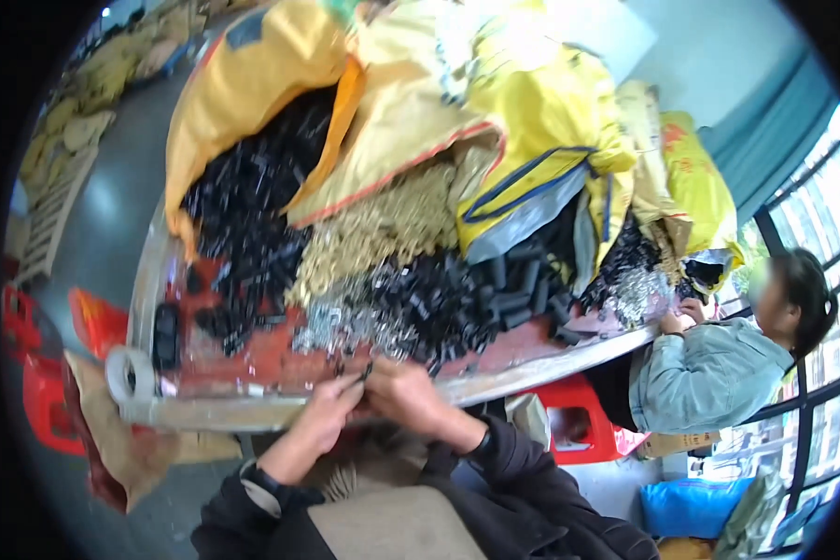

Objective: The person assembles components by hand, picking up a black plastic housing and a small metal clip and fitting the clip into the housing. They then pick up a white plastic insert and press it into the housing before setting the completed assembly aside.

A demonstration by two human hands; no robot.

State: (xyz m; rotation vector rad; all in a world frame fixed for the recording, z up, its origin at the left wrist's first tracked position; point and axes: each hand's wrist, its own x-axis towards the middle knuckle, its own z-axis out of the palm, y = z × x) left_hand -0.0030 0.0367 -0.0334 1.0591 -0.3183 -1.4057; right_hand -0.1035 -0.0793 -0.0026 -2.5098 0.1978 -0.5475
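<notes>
My left hand (325, 413) and my right hand (406, 396) meet at the table's near edge, fingers pinched together. Between their fingertips is a small black part (364, 371), too small to make out its exact kind. Just beyond the hands lies a heap of small silver metal pieces (331, 329). Black plastic pieces (429, 322) are piled to the right of it. Behind these, gold-coloured metal pieces (373, 233) spill from a cream woven sack (383, 140). Glossy black pieces (252, 196) pour out of an orange sack (243, 93) at the left.
The reddish tabletop (271, 359) has a raised pale rim. A tape roll (131, 373) and a black case (166, 334) sit at its left corner. Thick black tubes (523, 285) lie before a yellow sack (551, 121). A co-worker (709, 364) works at the right, near a red stool (574, 420).
</notes>
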